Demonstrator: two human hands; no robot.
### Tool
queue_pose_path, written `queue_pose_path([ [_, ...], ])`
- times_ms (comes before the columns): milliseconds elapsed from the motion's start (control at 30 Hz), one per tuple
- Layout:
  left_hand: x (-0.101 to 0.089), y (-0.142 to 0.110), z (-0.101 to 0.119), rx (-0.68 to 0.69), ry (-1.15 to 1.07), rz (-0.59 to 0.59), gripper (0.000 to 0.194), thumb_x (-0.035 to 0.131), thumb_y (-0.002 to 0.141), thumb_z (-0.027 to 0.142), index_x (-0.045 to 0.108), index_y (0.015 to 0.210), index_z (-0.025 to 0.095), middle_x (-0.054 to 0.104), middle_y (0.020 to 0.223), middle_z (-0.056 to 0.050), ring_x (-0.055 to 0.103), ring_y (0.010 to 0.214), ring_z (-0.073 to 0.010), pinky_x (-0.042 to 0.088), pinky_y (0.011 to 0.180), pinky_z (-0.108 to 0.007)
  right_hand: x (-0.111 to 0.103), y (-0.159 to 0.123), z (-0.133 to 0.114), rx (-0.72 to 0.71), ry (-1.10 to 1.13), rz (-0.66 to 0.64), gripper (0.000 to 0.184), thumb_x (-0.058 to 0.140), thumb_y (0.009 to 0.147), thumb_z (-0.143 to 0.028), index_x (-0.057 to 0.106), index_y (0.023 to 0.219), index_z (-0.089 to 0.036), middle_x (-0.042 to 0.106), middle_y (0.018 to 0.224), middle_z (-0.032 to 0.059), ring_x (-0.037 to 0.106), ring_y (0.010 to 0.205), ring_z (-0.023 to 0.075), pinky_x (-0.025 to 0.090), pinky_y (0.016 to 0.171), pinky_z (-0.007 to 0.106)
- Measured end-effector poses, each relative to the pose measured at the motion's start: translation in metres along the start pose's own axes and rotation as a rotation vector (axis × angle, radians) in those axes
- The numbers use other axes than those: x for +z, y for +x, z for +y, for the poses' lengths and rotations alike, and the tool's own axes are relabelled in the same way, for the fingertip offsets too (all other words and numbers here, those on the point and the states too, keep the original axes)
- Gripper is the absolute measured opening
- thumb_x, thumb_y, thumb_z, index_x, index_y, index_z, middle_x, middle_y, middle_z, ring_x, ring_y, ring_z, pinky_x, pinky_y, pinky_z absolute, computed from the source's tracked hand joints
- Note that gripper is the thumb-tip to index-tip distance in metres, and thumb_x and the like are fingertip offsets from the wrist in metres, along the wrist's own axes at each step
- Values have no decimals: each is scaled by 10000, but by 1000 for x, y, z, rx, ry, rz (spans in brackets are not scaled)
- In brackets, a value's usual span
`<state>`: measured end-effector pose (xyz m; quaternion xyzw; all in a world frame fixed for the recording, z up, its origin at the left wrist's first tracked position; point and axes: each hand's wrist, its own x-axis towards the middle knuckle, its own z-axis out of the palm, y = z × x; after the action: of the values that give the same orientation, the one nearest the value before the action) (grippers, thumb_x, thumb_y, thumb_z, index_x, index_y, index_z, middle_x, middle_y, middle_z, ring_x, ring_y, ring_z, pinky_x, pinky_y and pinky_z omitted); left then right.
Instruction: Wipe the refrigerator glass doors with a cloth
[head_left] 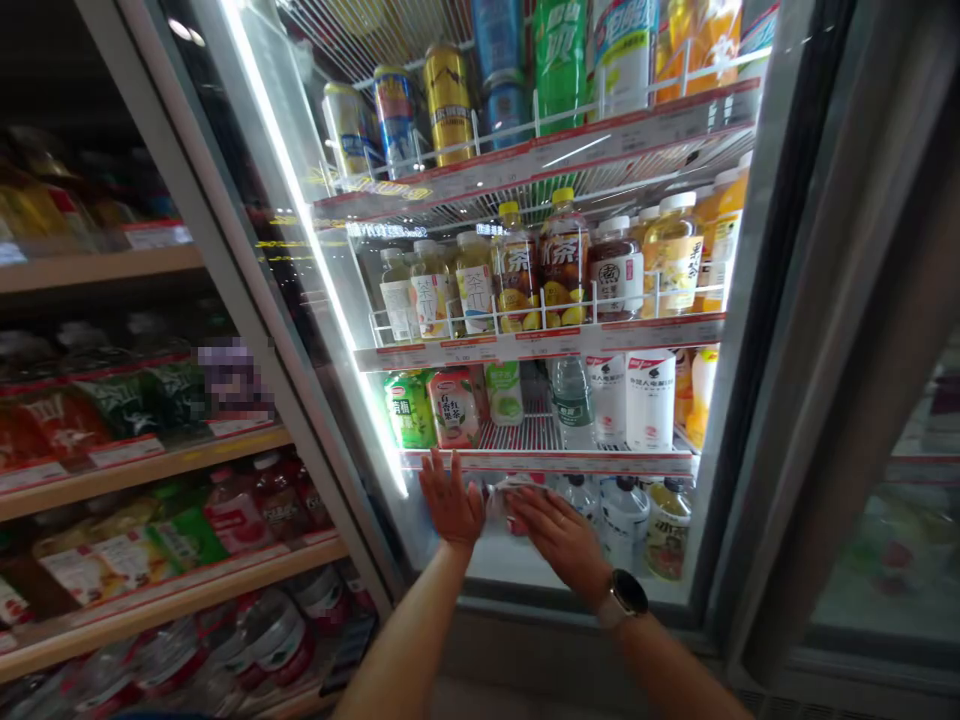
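My left hand (454,505) is open, fingers spread upward, in front of the lower shelf edge of a lit drinks fridge. It appears to rest flat on the glass, where reflections show. Beside it, my right hand (562,535) points up and left, with a watch (628,592) on the wrist. Its fingers press on a thin whitish cloth (516,486), partly hidden under them. Behind the hands runs the red and white price strip (547,462). Just above stand a green carton (410,410), a pink carton (453,408) and a clear bottle (572,405).
Tea bottles (564,258) line the middle shelf, and cans (448,105) stand on the top one. More bottles (624,520) sit at the fridge bottom. Wooden shelves (150,460) with packaged drinks are at left. A dark door frame (795,330) rises at right.
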<state>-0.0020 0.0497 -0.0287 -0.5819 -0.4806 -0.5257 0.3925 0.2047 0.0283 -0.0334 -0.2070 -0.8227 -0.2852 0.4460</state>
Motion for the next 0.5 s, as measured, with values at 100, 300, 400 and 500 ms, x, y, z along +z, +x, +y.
queue_pose_path([
  [100, 0, 1, 1, 9, 9, 13, 599, 385, 962, 268, 238, 1537, 187, 176, 1627, -139, 133, 1511, -287, 161, 1219, -553, -22, 17, 18, 131, -100, 125, 497, 418, 951, -38, 527, 1401, -219, 642, 1332, 37, 438, 1389, 155, 313, 1206, 362],
  [300, 0, 0, 1, 9, 29, 5, 610, 377, 962, 271, 213, 1544, 192, 172, 1628, -142, 127, 1511, -290, 186, 1211, -548, -56, 45, 53, 444, -246, 484, 629, 374, 926, -32, 349, 1522, -234, 492, 1483, 91, 327, 1447, 295, 291, 1172, 608],
  [400, 2, -3, 0, 14, 41, 6, 613, 369, 962, 268, 204, 1546, 191, 171, 1629, -147, 130, 1511, -295, 188, 1208, -554, -53, 49, 52, 480, -257, 524, 647, 362, 916, -16, 344, 1524, -236, 470, 1501, 88, 322, 1450, 292, 282, 1175, 611],
  [500, 3, -5, -1, -9, 46, -11, 617, 371, 960, 285, 207, 1546, 189, 212, 1616, -163, 143, 1509, -302, 212, 1198, -569, -36, 49, 36, 435, -213, 446, 654, 384, 918, -20, 323, 1532, -235, 520, 1462, 79, 362, 1432, 265, 324, 1183, 538],
])
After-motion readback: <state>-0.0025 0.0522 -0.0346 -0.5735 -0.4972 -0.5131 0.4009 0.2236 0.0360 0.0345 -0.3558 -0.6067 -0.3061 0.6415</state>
